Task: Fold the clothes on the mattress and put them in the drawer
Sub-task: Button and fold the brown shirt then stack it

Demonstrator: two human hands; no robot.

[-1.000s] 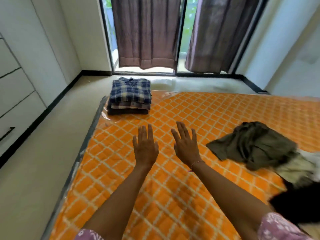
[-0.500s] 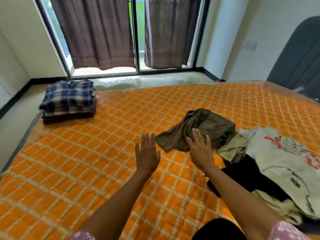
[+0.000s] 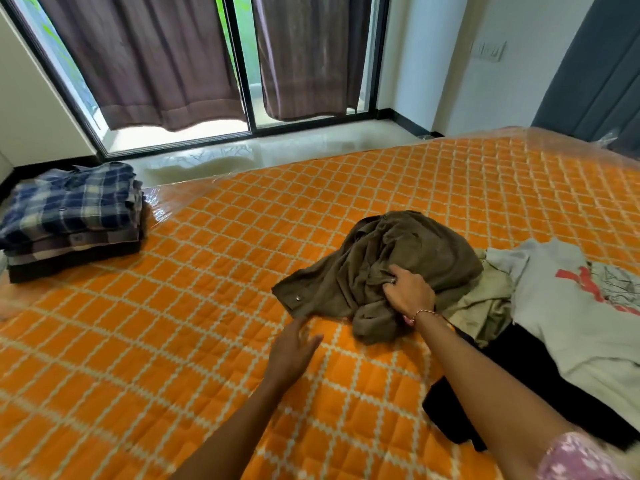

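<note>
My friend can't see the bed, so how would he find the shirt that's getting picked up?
Find the orange mattress, then the loose heap of clothes at its right side. The olive shirt lies crumpled at the heap's left edge, with the right hand gripping it. The only olive-brown piece, beside a white tee and black cloth.

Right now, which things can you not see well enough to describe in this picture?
- Drawer: none appears in the head view.
- Black garment: the right forearm and the white shirt cover much of it, so its type is unclear.
- White shirt: the right edge cuts off its print.
- Folded stack: blurred, cropped at the left edge; count unclear.
- Right hand fingertips: buried in the olive shirt.
</note>
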